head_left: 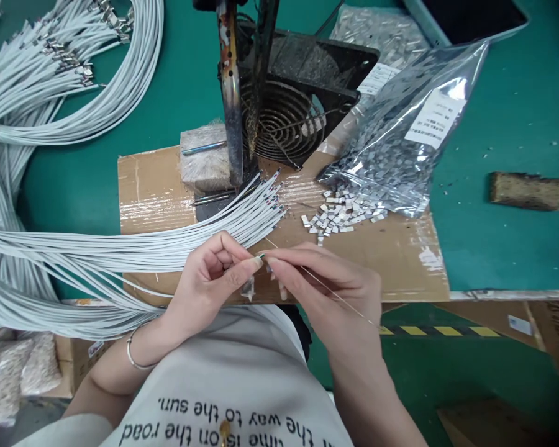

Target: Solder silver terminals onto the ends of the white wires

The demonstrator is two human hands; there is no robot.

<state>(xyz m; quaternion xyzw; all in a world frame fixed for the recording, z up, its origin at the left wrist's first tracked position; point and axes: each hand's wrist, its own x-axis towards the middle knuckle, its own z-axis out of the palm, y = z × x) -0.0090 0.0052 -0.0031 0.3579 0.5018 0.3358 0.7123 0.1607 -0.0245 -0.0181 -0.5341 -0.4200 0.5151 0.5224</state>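
Note:
My left hand point(209, 279) is closed in a pinch, and a white cable point(156, 290) runs into it from the left. A tiny green tip point(261, 255) shows between the fingertips of both hands. My right hand point(333, 288) is also pinched shut, meeting the left at that tip. A thin wire point(338, 297), which looks like solder, passes between its fingers and sticks out past the index finger. Just behind the hands lies a bundle of white cables point(223, 233) with dark ends. Small silvery metal pieces point(340, 214) are heaped on the cardboard point(391, 254).
A dark metal stand point(233, 118) rises before a black fan point(284, 118), beside a wrapped block point(205, 158). A plastic bag of metal pieces point(400, 143) leans at right. Coiled cables point(140, 74) fill the left. A brown block point(526, 191) and a phone-like device point(470, 18) lie at right.

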